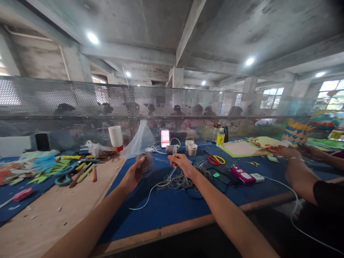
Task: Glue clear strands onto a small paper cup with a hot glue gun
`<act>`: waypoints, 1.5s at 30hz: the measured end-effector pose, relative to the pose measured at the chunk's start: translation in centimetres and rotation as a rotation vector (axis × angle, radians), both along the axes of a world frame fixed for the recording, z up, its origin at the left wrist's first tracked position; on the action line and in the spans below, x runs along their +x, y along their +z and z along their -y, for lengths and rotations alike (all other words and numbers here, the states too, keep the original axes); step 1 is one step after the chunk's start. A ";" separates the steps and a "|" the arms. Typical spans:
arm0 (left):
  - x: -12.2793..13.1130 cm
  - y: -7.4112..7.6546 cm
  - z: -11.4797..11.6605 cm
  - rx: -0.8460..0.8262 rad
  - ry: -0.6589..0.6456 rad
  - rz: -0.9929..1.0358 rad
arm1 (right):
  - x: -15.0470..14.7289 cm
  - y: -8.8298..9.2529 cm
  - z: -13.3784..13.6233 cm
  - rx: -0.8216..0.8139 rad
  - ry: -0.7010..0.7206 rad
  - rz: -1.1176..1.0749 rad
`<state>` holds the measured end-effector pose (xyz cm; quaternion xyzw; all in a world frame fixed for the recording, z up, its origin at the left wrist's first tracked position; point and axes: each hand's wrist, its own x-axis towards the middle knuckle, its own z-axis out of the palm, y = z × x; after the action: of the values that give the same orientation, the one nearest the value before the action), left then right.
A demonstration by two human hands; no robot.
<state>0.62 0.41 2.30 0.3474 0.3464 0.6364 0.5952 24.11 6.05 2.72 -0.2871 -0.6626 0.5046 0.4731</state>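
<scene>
My left hand [134,175] holds a small round brownish-grey object [145,163], blurred, with its fingers round the near side. My right hand [181,163] is closed in a pinch to the right of it, and a thin strand seems to run between the two hands. Under my right hand a tangled heap of grey cord [182,182] lies on the blue mat [139,224]. Just behind the hands a grey spool-like roll [171,149] rests on its side, near a lit phone [165,138] standing upright. Two small cups [192,149] stand to the right of the phone.
Red and yellow scissors [216,159], a yellow-labelled bottle [220,137] and a magenta box [243,175] lie to the right. Another person's hands [287,152] work with papers there. Stacked white cups [115,137] and tools [84,172] are at left. A perforated screen [161,100] runs behind.
</scene>
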 end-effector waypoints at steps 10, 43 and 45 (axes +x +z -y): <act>0.2 -1.0 -0.1 0.067 -0.047 -0.181 | -0.8 -1.6 0.0 0.426 -0.207 0.215; 2.1 -0.7 1.0 0.144 -0.103 -0.289 | -2.5 -1.1 2.2 0.425 -0.225 0.153; 2.0 -0.7 1.0 0.142 -0.111 -0.298 | -2.4 -1.0 2.3 0.422 -0.220 0.162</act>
<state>2.67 -0.62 1.63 0.4975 0.3653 0.5671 0.5455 21.69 3.78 1.72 -0.2918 -0.7540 0.2759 0.5198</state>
